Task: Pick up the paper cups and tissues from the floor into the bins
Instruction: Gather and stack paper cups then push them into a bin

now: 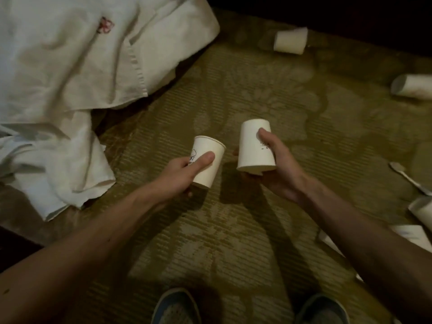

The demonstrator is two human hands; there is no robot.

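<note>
My left hand (184,170) grips a white paper cup (209,160) with its mouth pointing up and away, above the patterned carpet. My right hand (275,164) holds a second white paper cup (253,146) upside down, thumb across its side. More paper cups lie on their sides on the carpet: one at the back (291,40), one at the right edge (412,87), one at the lower right (423,211). A white tissue (408,233) lies partly hidden behind my right forearm. No bin is in view.
White bedding (77,57) hangs down at the upper left, with crumpled white cloth (67,169) on the floor below it. A spoon (408,177) lies on the carpet at the right. My two shoes (177,307) show at the bottom edge.
</note>
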